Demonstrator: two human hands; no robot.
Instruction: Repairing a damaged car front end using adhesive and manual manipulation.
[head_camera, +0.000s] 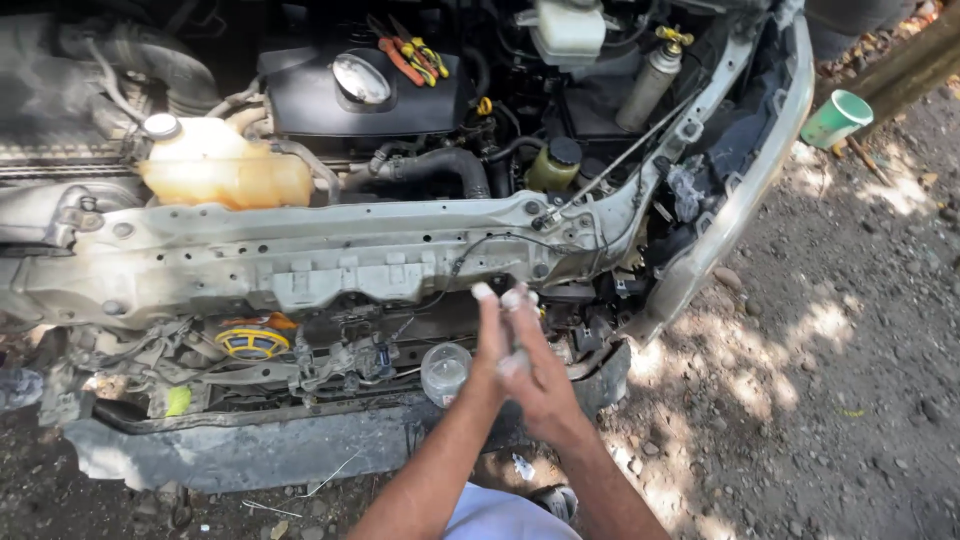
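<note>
Both hands meet palm to palm, fingers pointing up, left hand (488, 345) pressed against right hand (535, 375); whether anything sits between them I cannot tell, just beside a clear jar (444, 371) on the car's front bumper (250, 445)

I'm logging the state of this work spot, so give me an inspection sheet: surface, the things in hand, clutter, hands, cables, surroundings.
Surface: pale metal crossmember of an open vehicle front, bumper cover off; dirty.
Things in hand: the left hand and right hand are pressed together in front of the crossmember; whether they hold anything I cannot tell.
Clutter: round clear plastic cap low in the front; orange and yellow pliers on the black engine cover.
Hands: bare, fingertips whitish.
Cables: thin black wire looped along the crossmember; black rubber hose behind it.
Surroundings: gravel ground in dappled shade; green plastic cup lying at right.
</note>
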